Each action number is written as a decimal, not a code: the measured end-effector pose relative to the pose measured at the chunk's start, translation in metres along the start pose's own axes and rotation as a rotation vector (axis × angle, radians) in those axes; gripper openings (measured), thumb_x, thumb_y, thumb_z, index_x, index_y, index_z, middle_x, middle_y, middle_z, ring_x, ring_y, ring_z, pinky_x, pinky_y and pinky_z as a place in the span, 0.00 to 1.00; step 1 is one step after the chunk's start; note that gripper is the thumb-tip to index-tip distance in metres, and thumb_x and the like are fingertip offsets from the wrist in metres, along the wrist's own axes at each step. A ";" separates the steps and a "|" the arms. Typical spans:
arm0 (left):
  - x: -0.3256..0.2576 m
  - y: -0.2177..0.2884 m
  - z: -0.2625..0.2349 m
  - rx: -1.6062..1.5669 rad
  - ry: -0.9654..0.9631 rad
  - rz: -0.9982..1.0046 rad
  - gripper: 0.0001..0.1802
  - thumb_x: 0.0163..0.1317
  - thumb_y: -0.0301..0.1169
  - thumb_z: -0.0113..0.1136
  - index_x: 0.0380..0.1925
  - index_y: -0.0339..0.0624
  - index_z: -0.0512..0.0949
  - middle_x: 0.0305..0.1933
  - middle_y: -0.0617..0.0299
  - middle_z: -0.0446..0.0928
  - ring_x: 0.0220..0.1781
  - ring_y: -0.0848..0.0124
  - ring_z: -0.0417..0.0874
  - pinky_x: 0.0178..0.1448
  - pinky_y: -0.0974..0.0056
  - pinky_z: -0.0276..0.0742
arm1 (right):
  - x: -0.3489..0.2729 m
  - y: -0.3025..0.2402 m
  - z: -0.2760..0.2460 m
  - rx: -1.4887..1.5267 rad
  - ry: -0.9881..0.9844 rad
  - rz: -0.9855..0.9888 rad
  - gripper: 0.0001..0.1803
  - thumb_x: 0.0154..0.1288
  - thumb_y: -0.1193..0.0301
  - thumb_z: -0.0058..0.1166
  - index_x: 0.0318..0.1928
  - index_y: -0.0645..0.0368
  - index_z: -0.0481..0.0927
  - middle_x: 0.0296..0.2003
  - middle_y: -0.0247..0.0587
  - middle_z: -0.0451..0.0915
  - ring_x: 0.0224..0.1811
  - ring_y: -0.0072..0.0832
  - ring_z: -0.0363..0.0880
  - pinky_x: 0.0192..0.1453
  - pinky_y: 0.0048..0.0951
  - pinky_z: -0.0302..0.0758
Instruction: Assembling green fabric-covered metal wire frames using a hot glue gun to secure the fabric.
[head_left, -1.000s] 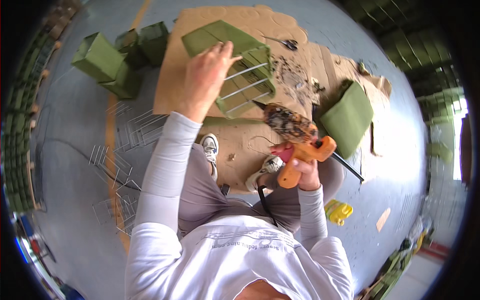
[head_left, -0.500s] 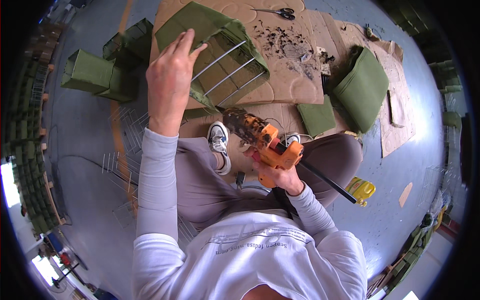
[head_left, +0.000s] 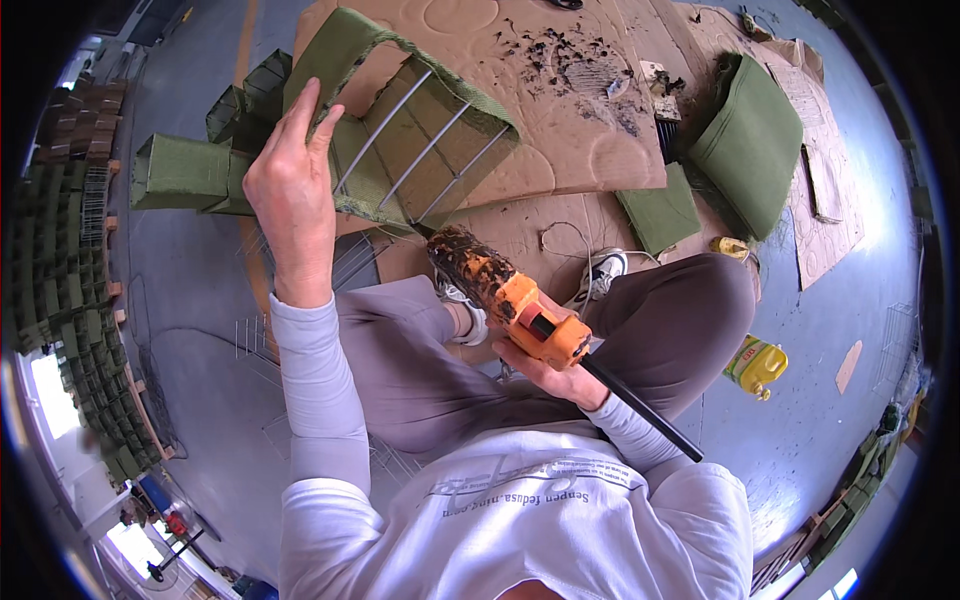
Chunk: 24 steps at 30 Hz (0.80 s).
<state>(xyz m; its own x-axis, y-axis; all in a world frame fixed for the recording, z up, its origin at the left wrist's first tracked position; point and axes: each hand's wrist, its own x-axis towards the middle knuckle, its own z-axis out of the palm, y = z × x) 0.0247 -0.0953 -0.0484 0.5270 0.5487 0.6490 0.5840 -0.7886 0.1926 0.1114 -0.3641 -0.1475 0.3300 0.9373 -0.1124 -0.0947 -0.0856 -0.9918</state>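
Note:
My left hand grips the near edge of a wire frame wrapped in green felt, holding it tilted up off the cardboard. My right hand is closed around an orange glue gun with a black glue stick poking out behind. The gun's dirty nozzle points at the lower edge of the green-covered frame. I sit cross-legged, my knees under both hands.
Brown cardboard sheets with dark scraps cover the floor ahead. Folded green felt pieces lie at right, finished green boxes at left. A yellow bottle stands by my right knee. Bare wire grids lie on the grey floor.
My left hand has drawn the green-covered frame closer and lifted it. My right hand has brought the glue gun up so its nozzle reaches the frame's lower edge.

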 end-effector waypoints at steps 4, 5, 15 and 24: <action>0.000 0.002 -0.002 -0.017 -0.014 -0.047 0.16 0.62 0.28 0.64 0.50 0.38 0.82 0.45 0.48 0.84 0.46 0.56 0.87 0.45 0.57 0.83 | 0.000 0.011 0.002 0.061 0.004 -0.006 0.20 0.54 0.71 0.67 0.46 0.59 0.75 0.39 0.40 0.76 0.35 0.36 0.79 0.42 0.30 0.77; 0.001 0.003 -0.001 -0.010 -0.010 -0.042 0.16 0.62 0.28 0.64 0.50 0.38 0.82 0.45 0.48 0.84 0.46 0.56 0.87 0.45 0.57 0.83 | 0.000 0.026 0.005 0.071 -0.008 0.011 0.19 0.55 0.71 0.67 0.45 0.59 0.75 0.38 0.40 0.76 0.35 0.37 0.79 0.41 0.30 0.76; 0.001 0.002 -0.003 -0.022 -0.034 -0.064 0.16 0.63 0.28 0.63 0.51 0.37 0.81 0.45 0.47 0.84 0.44 0.56 0.87 0.44 0.57 0.82 | 0.000 0.035 0.006 0.083 -0.213 0.119 0.18 0.75 0.61 0.46 0.59 0.53 0.73 0.53 0.39 0.78 0.54 0.29 0.79 0.59 0.38 0.81; 0.001 0.002 -0.004 -0.010 -0.040 -0.053 0.16 0.65 0.29 0.61 0.52 0.37 0.81 0.46 0.48 0.84 0.42 0.57 0.88 0.43 0.58 0.81 | 0.009 0.043 0.024 0.099 -0.080 -0.119 0.16 0.54 0.74 0.66 0.41 0.61 0.73 0.33 0.44 0.71 0.32 0.44 0.77 0.35 0.36 0.73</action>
<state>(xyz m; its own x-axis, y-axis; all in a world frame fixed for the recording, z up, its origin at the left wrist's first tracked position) 0.0240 -0.0974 -0.0441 0.5202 0.6002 0.6076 0.6056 -0.7609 0.2330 0.0882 -0.3511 -0.1897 0.2693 0.9629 0.0148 -0.1531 0.0580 -0.9865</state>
